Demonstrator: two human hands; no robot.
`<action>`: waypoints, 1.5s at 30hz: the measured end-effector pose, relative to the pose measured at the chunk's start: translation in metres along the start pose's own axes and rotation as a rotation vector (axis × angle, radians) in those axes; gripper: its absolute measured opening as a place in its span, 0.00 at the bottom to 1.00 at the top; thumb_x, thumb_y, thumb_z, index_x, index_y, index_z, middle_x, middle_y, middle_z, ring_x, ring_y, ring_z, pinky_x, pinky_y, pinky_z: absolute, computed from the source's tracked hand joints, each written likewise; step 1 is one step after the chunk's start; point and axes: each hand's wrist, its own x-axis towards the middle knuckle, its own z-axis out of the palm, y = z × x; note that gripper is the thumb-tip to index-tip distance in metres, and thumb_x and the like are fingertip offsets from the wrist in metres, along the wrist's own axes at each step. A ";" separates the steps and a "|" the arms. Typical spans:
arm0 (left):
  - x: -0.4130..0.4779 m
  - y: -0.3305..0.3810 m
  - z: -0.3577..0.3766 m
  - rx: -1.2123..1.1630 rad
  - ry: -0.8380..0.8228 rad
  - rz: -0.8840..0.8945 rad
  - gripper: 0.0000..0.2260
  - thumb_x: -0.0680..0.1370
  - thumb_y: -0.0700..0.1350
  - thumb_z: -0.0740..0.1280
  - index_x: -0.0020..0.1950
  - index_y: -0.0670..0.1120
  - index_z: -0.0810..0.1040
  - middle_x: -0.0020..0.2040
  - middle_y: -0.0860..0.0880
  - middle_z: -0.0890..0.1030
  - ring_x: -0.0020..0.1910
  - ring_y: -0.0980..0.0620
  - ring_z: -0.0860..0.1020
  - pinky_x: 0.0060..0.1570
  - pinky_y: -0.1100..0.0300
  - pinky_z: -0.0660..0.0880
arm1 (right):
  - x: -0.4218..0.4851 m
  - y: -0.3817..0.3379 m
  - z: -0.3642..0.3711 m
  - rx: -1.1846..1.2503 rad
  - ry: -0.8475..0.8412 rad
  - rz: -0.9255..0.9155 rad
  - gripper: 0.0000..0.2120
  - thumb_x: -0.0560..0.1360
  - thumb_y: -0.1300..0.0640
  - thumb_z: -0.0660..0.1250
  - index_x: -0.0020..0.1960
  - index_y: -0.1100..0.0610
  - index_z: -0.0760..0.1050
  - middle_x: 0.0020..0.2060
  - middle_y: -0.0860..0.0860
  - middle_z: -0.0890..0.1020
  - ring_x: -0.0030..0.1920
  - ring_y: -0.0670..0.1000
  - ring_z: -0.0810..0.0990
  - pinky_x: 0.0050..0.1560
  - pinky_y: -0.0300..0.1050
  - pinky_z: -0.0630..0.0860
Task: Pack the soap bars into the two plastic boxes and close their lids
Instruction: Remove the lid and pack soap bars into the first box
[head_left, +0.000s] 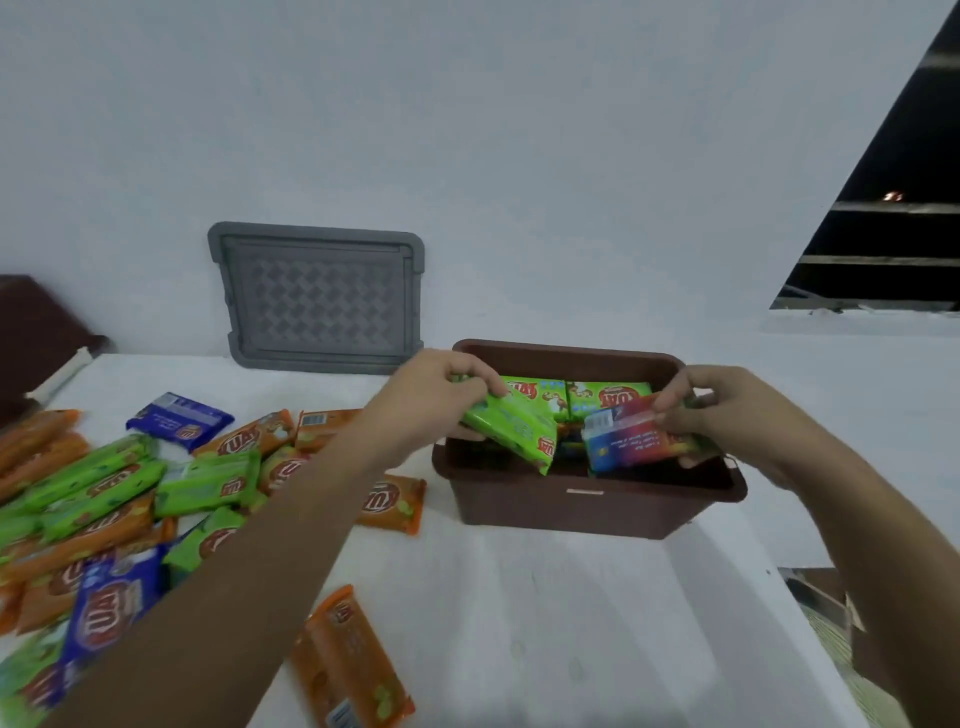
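Over the brown plastic box (587, 506), the left hand (431, 400) grips a green soap bar (511, 434); the right hand (727, 410) pinches a multicoloured bar (631, 439); loose bars (119, 499) lie left of it.

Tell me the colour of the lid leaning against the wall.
The lid is grey, diamond-patterned; head view.

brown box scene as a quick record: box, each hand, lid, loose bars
box: brown box, open, partly filled with green bars
left hand: grips a green bar over the box
right hand: holds a blue-and-red bar over the box
lid: grey lid, stands against the wall
loose bars: orange, green, blue, on table left of box
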 end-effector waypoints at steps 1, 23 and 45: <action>0.011 0.000 0.010 0.025 0.000 -0.012 0.13 0.79 0.36 0.61 0.42 0.46 0.83 0.49 0.43 0.79 0.48 0.47 0.81 0.42 0.55 0.83 | 0.008 0.003 0.001 -0.046 -0.012 0.007 0.03 0.74 0.67 0.69 0.44 0.62 0.75 0.45 0.58 0.80 0.39 0.54 0.81 0.29 0.44 0.80; 0.061 -0.026 0.068 0.721 -0.148 -0.174 0.12 0.72 0.36 0.71 0.52 0.46 0.78 0.50 0.45 0.78 0.44 0.47 0.77 0.41 0.59 0.73 | 0.069 0.047 0.037 -0.410 -0.080 0.172 0.08 0.75 0.65 0.63 0.46 0.63 0.82 0.44 0.57 0.83 0.45 0.54 0.81 0.47 0.46 0.79; 0.082 -0.036 0.076 1.091 -0.470 -0.250 0.13 0.79 0.44 0.62 0.60 0.41 0.79 0.53 0.45 0.79 0.47 0.49 0.73 0.49 0.56 0.73 | 0.069 0.036 0.041 -0.610 -0.280 0.258 0.12 0.76 0.55 0.65 0.54 0.60 0.80 0.51 0.57 0.82 0.53 0.56 0.80 0.55 0.49 0.77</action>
